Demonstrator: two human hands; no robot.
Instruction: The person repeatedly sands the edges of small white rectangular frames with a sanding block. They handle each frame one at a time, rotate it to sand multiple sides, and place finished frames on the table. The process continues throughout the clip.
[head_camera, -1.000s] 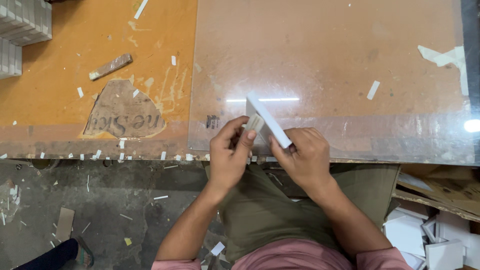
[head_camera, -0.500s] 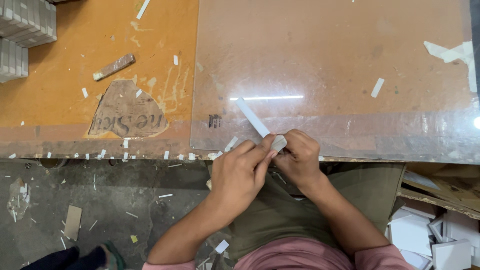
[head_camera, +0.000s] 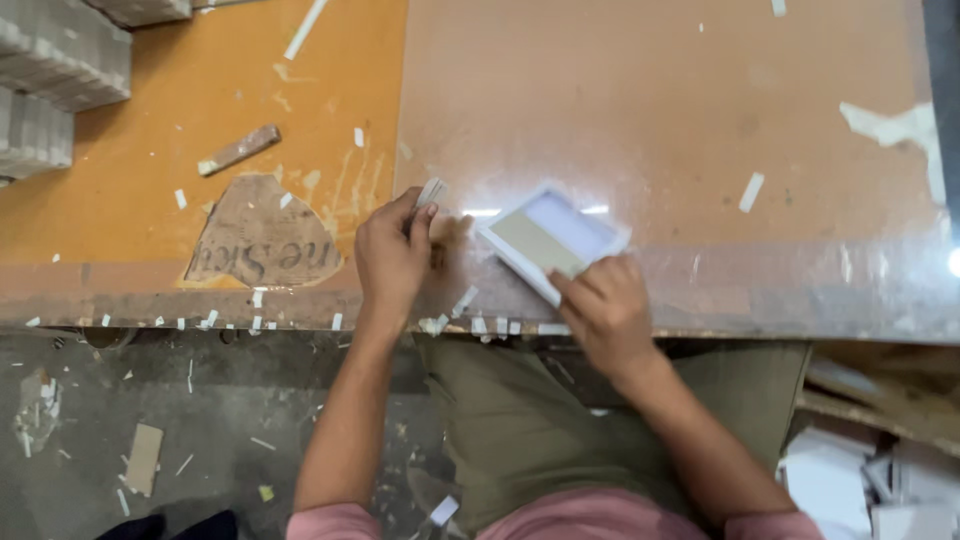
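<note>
Pinching a small white strip (head_camera: 431, 191) between fingertips, my left hand (head_camera: 392, 255) rested on the orange tabletop (head_camera: 180, 150) just right of a torn brown paper scrap (head_camera: 262, 240). Farther right, my right hand (head_camera: 603, 308) gripped the near corner of a shallow white box (head_camera: 552, 237) lying flat near the tabletop's front edge.

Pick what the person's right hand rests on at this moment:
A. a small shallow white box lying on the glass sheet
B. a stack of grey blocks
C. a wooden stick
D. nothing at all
A: the right hand presses its fingers on the near corner of the small white box, which lies flat on the glass sheet.
</note>
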